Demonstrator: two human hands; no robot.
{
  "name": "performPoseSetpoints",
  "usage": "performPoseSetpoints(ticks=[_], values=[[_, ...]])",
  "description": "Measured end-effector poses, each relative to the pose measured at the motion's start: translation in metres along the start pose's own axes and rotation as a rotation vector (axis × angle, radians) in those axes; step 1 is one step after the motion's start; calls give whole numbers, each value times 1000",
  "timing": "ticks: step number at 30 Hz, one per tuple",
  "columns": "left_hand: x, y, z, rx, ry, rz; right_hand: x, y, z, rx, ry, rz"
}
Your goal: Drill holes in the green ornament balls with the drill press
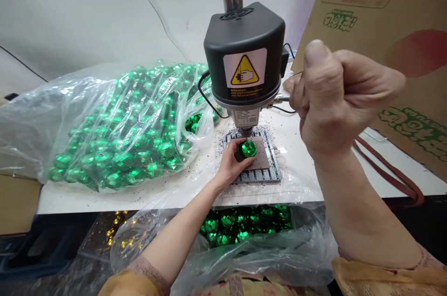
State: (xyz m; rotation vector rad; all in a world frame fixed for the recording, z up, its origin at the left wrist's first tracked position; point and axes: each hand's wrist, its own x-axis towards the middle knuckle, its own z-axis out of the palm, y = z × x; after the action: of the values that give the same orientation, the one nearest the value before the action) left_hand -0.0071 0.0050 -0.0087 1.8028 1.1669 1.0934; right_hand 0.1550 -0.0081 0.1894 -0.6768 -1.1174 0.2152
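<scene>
A shiny green faceted ball [249, 148] is pinched between the thumb and fingers of my left hand [232, 160]. It sits on a small flat board [261, 158] over the slotted metal base [274, 165], right under the chuck of a black bench drill press [244, 54]. My right hand [331, 91], raised at the right of the machine, is closed round the drill press's lever [282, 99]. Only a short length of that lever shows; the rest is hidden in my fist.
A big clear plastic bag [129, 124] of green balls lies on the left of the white table [195, 193]. Below the front edge, another open bag holds green balls [244, 224]. A cardboard box [415, 16] stands at right, near a brown strap [387, 170]. Dark shavings dot the table.
</scene>
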Motion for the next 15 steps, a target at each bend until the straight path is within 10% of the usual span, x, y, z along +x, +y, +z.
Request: performPoseSetpoints(ticks=[15], values=[[-1, -1, 0, 16, -12, 48, -30, 19, -12, -27, 98, -179]])
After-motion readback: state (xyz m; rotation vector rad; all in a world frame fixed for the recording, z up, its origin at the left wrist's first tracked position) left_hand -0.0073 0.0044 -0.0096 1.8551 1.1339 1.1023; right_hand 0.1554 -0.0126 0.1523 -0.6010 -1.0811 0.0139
